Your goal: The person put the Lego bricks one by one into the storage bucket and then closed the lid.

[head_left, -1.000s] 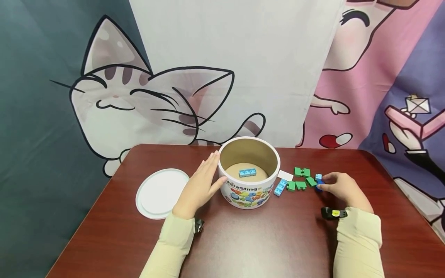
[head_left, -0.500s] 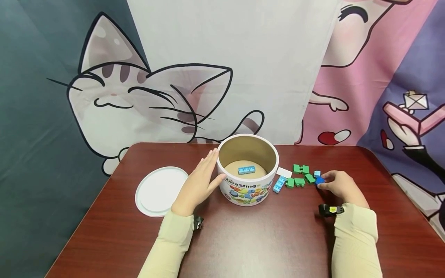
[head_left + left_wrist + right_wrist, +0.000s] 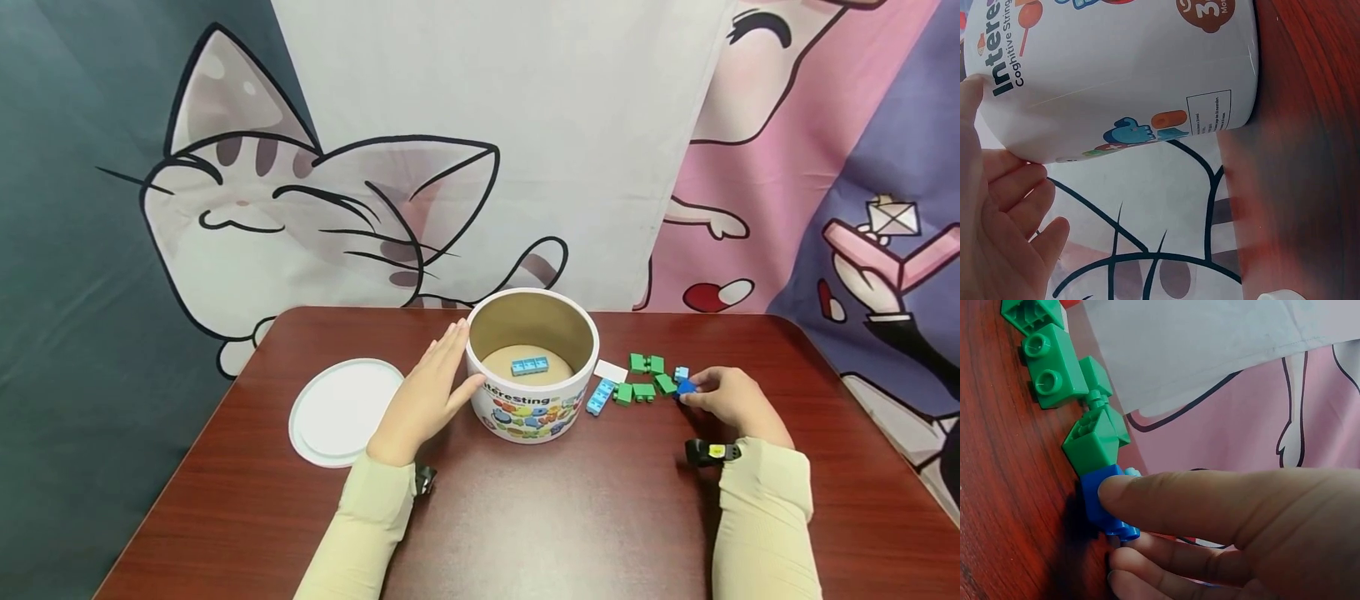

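Note:
With its fingers straight, my left hand [image 3: 422, 408] rests against the left rim and side of a round white bucket [image 3: 528, 418] with a printed label. Inside on the bottom lies a light blue building block [image 3: 529, 366]. To the right, my right hand [image 3: 741, 405] pinches a dark blue building block [image 3: 1099, 503] between thumb and fingers. The block is close to the table, beside a green block [image 3: 1090, 445]. A small light blue block [image 3: 681, 372] lies just behind it. The fingertips on the far side are partly hidden.
More green blocks [image 3: 644, 392] lie between the bucket and my right hand. Near the bucket's right side are a long light blue block [image 3: 600, 397] and a white piece [image 3: 611, 372]. A white round lid [image 3: 341, 412] lies left on the table. A printed cloth hangs behind the table.
The view shifts slightly. The dark blue block, mostly covered by my right fingers before, shows more clearly in their pinch. My left hand stays against the bucket.

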`<control>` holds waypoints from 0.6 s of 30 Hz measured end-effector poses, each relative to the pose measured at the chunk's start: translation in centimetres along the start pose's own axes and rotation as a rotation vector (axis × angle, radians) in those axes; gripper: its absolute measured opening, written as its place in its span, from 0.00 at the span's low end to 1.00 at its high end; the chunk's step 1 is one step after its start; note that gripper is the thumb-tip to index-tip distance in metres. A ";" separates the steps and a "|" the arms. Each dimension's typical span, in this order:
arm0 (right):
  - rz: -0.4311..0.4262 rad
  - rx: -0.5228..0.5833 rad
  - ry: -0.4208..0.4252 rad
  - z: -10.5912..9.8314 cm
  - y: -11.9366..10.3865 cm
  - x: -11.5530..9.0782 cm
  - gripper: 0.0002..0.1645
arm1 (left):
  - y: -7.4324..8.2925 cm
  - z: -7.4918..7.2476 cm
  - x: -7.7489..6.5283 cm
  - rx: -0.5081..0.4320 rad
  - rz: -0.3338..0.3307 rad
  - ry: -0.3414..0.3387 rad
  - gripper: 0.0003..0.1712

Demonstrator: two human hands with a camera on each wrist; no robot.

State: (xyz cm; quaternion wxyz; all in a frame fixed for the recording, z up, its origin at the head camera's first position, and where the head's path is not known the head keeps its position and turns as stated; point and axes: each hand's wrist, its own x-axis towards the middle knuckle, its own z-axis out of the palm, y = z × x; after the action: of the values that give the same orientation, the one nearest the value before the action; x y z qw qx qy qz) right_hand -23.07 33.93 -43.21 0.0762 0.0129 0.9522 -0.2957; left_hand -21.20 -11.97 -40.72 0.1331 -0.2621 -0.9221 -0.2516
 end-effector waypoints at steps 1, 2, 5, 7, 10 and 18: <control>-0.001 0.003 0.002 -0.1 -0.1 -0.1 0.27 | 0.0 0.0 0.0 0.000 0.003 0.004 0.43; -0.003 0.005 0.004 -0.2 -0.2 -0.1 0.28 | 0.0 0.0 0.1 0.001 0.006 0.006 0.43; 0.003 0.007 0.000 -0.6 -0.4 -0.3 0.29 | 0.0 0.0 0.2 0.010 0.011 0.004 0.43; 0.000 0.001 0.002 -0.7 -0.5 -0.4 0.30 | 0.0 0.0 0.2 0.021 0.016 0.003 0.43; -0.015 0.000 0.006 -0.7 -0.8 -0.6 0.31 | -0.1 0.0 0.2 0.034 0.015 0.001 0.43; -0.076 -0.004 0.072 -0.9 -2.9 -1.2 0.29 | -0.2 0.0 0.0 0.029 0.015 0.014 0.43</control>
State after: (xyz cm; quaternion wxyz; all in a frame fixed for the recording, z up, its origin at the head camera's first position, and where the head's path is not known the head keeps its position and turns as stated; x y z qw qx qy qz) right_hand -22.18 32.12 -40.66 0.0307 -0.0130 0.9547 -0.2956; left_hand -21.28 -12.11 -40.85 0.1451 -0.2655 -0.9226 -0.2392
